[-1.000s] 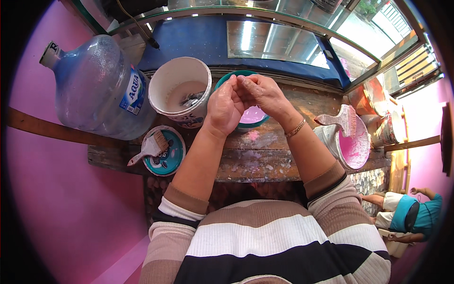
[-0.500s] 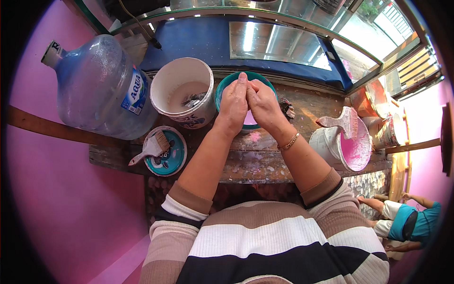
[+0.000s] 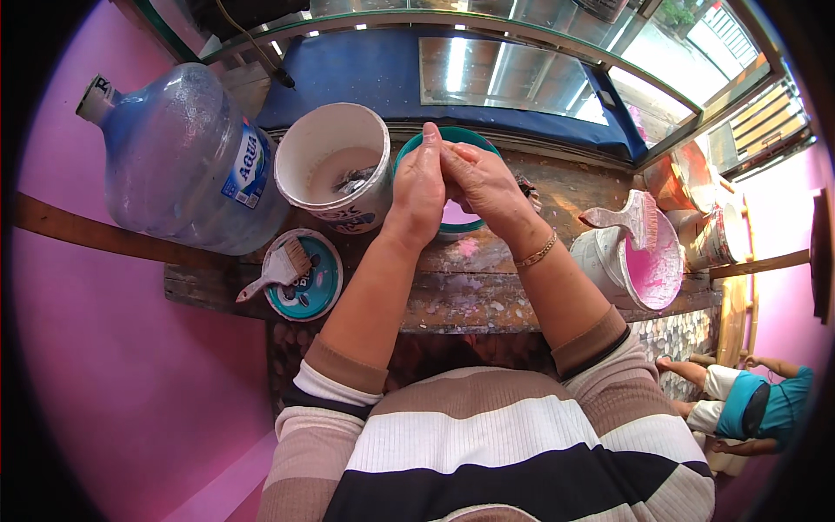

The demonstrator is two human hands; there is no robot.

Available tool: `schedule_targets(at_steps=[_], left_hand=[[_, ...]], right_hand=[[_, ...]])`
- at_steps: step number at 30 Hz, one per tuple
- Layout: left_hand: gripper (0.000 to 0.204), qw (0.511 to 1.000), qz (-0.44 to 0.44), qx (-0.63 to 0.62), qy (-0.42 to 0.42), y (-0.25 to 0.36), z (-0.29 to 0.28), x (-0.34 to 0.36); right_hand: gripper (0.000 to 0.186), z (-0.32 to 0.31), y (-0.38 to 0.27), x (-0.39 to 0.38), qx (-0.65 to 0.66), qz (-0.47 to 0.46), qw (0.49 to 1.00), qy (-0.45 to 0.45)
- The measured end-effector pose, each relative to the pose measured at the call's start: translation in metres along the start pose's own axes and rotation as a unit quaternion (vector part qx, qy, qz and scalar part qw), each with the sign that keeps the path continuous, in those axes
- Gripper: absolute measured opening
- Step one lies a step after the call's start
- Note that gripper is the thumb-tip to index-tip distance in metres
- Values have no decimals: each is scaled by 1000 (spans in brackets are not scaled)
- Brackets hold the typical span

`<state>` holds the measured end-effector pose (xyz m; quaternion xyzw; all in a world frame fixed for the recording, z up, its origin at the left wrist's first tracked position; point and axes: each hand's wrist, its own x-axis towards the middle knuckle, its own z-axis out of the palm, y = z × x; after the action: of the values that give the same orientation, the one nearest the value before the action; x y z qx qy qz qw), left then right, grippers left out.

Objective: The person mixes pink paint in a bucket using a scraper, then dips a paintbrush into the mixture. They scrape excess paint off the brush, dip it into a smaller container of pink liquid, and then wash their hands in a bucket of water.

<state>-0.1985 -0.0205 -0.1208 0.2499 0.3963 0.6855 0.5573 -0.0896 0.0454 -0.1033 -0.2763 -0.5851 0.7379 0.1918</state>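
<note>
Over a teal bowl [image 3: 452, 137] with pinkish liquid in it, my two hands are pressed together, wet-looking. My left hand [image 3: 421, 191] is closed with its thumb pointing up. My right hand [image 3: 484, 181] curls against its palm, fingers bent. Whatever may be between the palms is hidden. Just left of the bowl stands a white bucket [image 3: 294, 170] holding cloudy liquid and a dark, shiny thing I cannot make out. A paintbrush [image 3: 283, 264] with a pale handle lies on a teal lid [image 3: 320, 298] near my left forearm.
A large clear water jug [image 3: 170, 165] leans at the left. On the right, another paintbrush [image 3: 628, 221] rests across a pink-stained bucket [image 3: 600, 261], with more paint buckets [image 3: 700, 235] behind. A glass case [image 3: 513, 83] borders the paint-spattered wooden bench [image 3: 470, 304]. Another person [image 3: 755, 404] is at lower right.
My hands have shifted slightly to the left over the bowl, still together. The right hand has turned and its fingers are now curled more against the left.
</note>
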Motion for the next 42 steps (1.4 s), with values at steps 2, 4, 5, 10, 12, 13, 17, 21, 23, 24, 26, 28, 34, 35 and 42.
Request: schedule_targets(at_steps=[2,4,5,10,12,13,17,21,23,24,26,28,34,35,42], left_hand=[[39,999,1,-26,-23,7,10,-9],[35,999,7,-31,-43,5,13,-12],[35,999,7,-31,-43,1,9,-12],[24,981,15,188,55,-5,0,0],[24,989,11,133,59,-7,-5,4],[25,995,5,77,59,-7,-4,5],[28,957,162,228,75,-23,15,-5],[29,969,101,200,108,-21,9,-4],[22,974,24,173,142,-16,9,-1],[21,975,30,141,169,-16,12,-2],[26,934,129,236,235,-25,23,-3],[31,868,226,327,296,-38,36,-12],[45,903,-5,350,247,-31,12,11],[45,904,-7,350,247,-20,12,12],[24,622,139,770,29,-31,16,9]], right_hand=[[35,-5,-4,-3,30,12,999,-7],[33,-8,-1,-3,77,26,997,-3],[33,-8,1,-3,77,26,997,-3],[35,3,24,7,-53,-102,993,19],[38,2,29,11,-69,-73,995,28],[41,0,30,13,-86,-43,994,42],[44,0,29,19,-29,-106,992,66],[41,19,17,-1,-328,-101,917,201],[39,25,19,-3,-388,-145,876,246],[39,27,17,-3,-387,-146,877,245],[39,25,9,-4,-394,-104,894,187],[39,19,-1,6,-448,-42,879,162],[20,16,5,6,-656,-121,742,66],[20,17,3,1,-656,-119,742,66],[18,8,26,7,-660,-350,664,11]])
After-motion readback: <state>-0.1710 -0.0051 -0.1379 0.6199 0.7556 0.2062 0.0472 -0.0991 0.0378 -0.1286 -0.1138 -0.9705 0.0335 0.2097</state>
